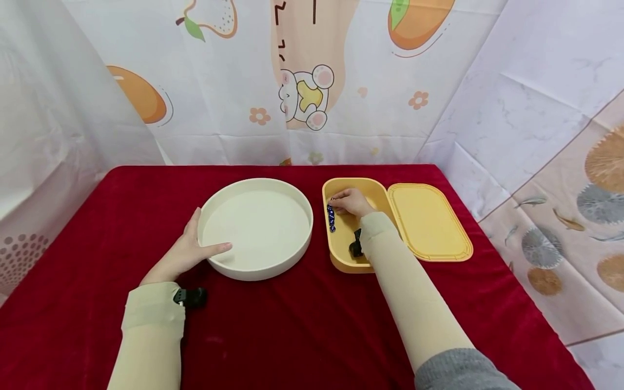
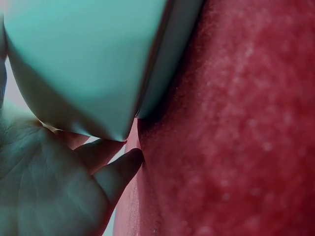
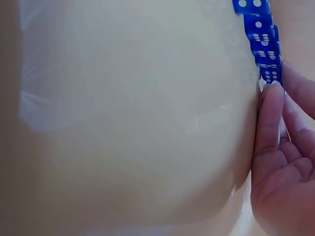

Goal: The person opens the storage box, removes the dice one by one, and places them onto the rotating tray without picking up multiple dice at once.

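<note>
In the head view, a shallow round white tray (image 1: 251,272) lies left of centre. My left hand (image 1: 187,246) holds its left side, thumb over the rim and fingers along the outer wall; the left wrist view shows fingertips against the tray wall (image 2: 88,59). To the right stands a yellow rectangular box (image 1: 348,268). Inside it, a row of blue dice (image 1: 331,219) with white dots runs along the left wall. Reaching into the box, my right hand (image 1: 353,203) pinches the dice row's far end. The right wrist view shows thumb and finger at the end die (image 3: 270,74).
A yellow lid (image 1: 421,222) lies flat against the box's right side. Black wrist devices (image 1: 191,297) show at both wrists, the right one over the box. Red cloth (image 1: 253,336) covers the table, and a printed white curtain (image 1: 209,97) hangs behind.
</note>
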`<action>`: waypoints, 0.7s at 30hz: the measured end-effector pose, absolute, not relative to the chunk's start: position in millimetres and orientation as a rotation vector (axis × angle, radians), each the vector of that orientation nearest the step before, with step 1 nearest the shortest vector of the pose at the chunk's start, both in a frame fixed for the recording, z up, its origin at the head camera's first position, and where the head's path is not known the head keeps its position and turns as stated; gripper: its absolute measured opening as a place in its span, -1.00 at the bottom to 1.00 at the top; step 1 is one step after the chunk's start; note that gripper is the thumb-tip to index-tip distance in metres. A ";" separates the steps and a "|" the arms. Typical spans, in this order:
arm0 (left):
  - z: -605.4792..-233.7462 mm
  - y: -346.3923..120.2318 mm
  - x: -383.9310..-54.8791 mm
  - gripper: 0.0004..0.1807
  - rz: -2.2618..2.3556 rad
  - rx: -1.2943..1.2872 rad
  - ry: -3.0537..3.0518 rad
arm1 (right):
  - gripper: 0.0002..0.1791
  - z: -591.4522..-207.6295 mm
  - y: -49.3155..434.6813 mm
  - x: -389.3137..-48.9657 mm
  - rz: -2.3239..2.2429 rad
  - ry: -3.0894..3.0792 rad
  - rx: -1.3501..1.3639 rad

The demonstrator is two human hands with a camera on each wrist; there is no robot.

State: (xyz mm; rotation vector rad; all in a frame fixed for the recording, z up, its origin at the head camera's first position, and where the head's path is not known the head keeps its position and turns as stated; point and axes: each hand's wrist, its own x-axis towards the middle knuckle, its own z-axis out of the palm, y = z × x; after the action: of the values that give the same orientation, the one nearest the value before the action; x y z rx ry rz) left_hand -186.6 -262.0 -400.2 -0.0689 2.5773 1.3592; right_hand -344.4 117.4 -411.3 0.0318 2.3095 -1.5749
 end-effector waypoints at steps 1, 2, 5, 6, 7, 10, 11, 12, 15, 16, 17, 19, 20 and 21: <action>-400.1 -261.8 -186.7 0.39 1.361 -0.070 2.577 | -0.64 -411.6 117.5 -344.5 -1.580 2.308 0.033; -400.0 -261.6 -186.8 0.39 1.361 -0.072 2.577 | -0.64 -411.9 117.7 -344.5 -1.582 2.309 0.032; -399.7 -261.3 -186.8 0.39 1.358 -0.077 2.578 | -0.64 -412.3 118.2 -344.4 -1.586 2.310 0.030; -399.3 -261.1 -186.7 0.39 1.356 -0.080 2.578 | -0.64 -412.3 118.2 -344.6 -1.593 2.305 0.027; -399.2 -260.8 -186.7 0.39 1.358 -0.081 2.576 | -0.64 -412.4 118.6 -344.6 -1.595 2.302 0.025; -398.4 -259.8 -187.0 0.39 1.359 -0.081 2.572 | -0.64 -412.1 119.7 -344.5 -1.614 2.288 0.028; -398.1 -259.5 -187.2 0.39 1.362 -0.082 2.570 | -0.65 -412.0 120.0 -344.4 -1.624 2.280 0.032; -397.8 -259.1 -187.3 0.40 1.362 -0.080 2.570 | -0.65 -411.6 120.4 -344.1 -1.629 2.276 0.034; -397.5 -258.5 -187.8 0.40 1.359 -0.072 2.573 | -0.65 -410.4 121.4 -343.2 -1.645 2.275 0.041; -397.4 -258.5 -187.9 0.39 1.356 -0.069 2.575 | -0.65 -410.2 121.5 -343.0 -1.651 2.276 0.042; -397.4 -258.5 -187.8 0.40 1.352 -0.070 2.577 | -0.65 -410.0 121.4 -343.1 -1.659 2.275 0.043; -397.4 -259.1 -187.2 0.40 1.346 -0.073 2.580 | -0.64 -410.3 120.5 -343.6 -1.671 2.271 0.047; -397.5 -259.6 -186.9 0.40 1.345 -0.075 2.580 | -0.64 -410.3 119.7 -343.8 -1.676 2.270 0.050; -397.6 -260.1 -186.6 0.39 1.345 -0.076 2.581 | -0.64 -410.4 118.9 -344.2 -1.682 2.267 0.050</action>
State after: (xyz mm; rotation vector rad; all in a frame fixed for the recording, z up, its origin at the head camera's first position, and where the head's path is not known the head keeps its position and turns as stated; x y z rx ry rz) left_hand -186.6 -260.1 -397.6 -0.0764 2.5805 1.3451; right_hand -344.2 118.9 -410.4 0.0501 2.2668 -1.6816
